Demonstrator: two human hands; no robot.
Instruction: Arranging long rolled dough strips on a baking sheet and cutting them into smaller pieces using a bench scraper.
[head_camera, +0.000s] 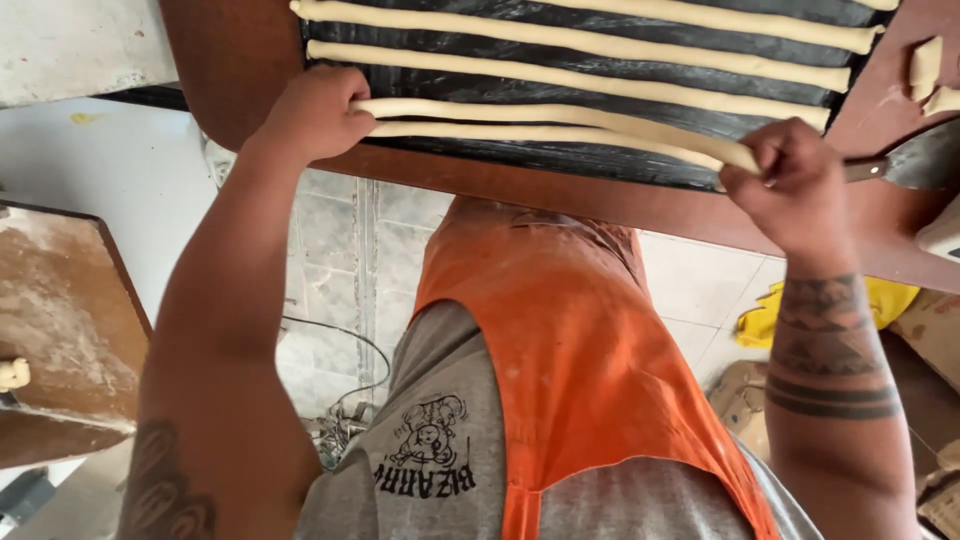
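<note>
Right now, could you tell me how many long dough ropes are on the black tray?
5 at least: one held by left hand and right hand, one beneath it, three farther up. More may lie beyond the frame.

The person wears a bright orange apron (590, 360) over a grey short-sleeved T-shirt (430, 450) with a black cartoon print. Dark tattooed bands (830, 350) circle the right forearm; another dark tattoo (165, 490) marks the left arm.

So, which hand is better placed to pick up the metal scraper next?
Probably the right hand: the scraper lies just beside it, while the left hand grips the dough rope at the far end. The right fingers hold that rope too.
</note>
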